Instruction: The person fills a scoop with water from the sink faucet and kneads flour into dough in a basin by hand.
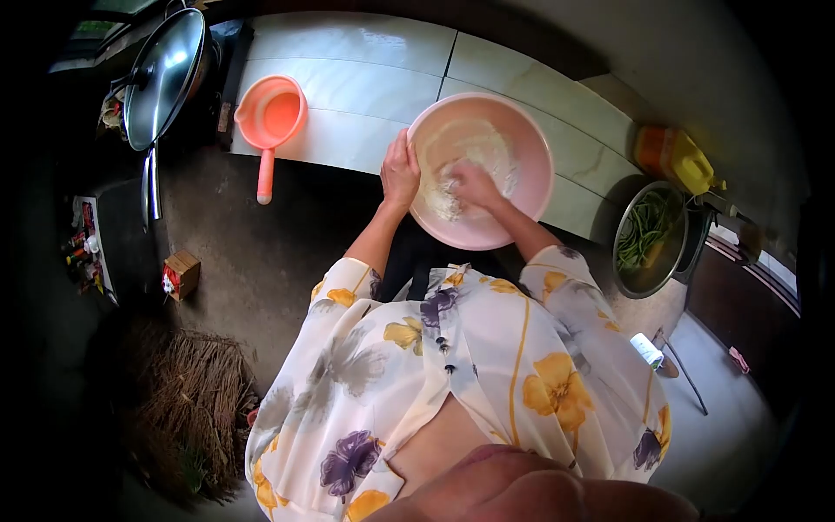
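Observation:
A pink basin (541, 143) sits at the counter's front edge, with white flour (496, 157) spread over its bottom and up one side. My left hand (401, 170) grips the basin's left rim, thumb and fingers around the edge. Inside the basin, my right hand (475, 185) is down in the flour with its fingers curled together; the fingertips are partly covered and slightly blurred. To the left on the counter stands an orange-pink water dipper (291, 103), its handle sticking out past the front edge.
The tiled counter (365, 83) runs across the top. A wok with a glass lid (165, 78) is at far left. At right are a metal bowl of green vegetables (642, 228) and a yellow jug (692, 165). A cardboard box (181, 274) and brushwood (196, 391) lie at lower left.

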A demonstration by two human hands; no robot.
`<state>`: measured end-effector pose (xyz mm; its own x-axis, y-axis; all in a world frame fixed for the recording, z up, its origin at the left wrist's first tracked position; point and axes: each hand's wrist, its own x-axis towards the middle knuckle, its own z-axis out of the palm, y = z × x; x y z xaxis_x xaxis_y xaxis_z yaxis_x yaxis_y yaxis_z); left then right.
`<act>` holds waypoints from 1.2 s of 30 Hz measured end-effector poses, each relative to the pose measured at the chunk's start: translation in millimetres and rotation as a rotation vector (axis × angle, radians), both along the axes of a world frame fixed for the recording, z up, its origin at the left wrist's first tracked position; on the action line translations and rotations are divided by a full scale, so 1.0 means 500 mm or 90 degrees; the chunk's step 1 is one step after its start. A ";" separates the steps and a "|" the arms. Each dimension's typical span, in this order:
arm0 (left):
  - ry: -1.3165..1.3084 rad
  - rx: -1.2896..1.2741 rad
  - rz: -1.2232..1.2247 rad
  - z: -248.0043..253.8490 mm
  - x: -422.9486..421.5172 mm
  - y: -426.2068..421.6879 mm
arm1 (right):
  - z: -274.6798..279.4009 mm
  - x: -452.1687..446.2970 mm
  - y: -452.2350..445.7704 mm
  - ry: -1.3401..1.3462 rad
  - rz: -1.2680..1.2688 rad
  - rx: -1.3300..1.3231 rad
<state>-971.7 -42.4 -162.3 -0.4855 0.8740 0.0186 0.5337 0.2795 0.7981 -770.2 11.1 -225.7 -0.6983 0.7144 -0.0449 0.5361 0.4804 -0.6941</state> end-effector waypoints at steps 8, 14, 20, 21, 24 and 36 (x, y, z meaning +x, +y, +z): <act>-0.010 0.035 0.016 -0.005 -0.003 -0.011 | 0.011 -0.197 0.019 -0.127 0.066 -0.047; -0.024 0.025 0.005 0.003 0.004 -0.010 | 0.061 -0.083 -0.069 0.107 0.375 0.170; -0.185 0.048 0.017 -0.007 -0.012 0.008 | 0.091 -0.173 0.056 -0.093 0.196 0.133; -0.187 0.050 0.013 -0.006 -0.009 0.011 | 0.084 -0.170 -0.001 -0.054 0.138 -0.001; -0.231 0.043 0.029 -0.006 0.000 0.003 | 0.079 -0.107 -0.062 0.022 0.266 0.003; -0.032 0.101 0.064 -0.032 0.025 -0.004 | -0.012 0.085 0.168 -0.221 -0.355 0.014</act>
<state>-959.3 -44.5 -178.2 -0.5740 0.8093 0.1250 0.4675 0.1984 0.8615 -727.8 95.2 -231.7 -0.1710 0.9682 -0.1824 0.8999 0.0781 -0.4291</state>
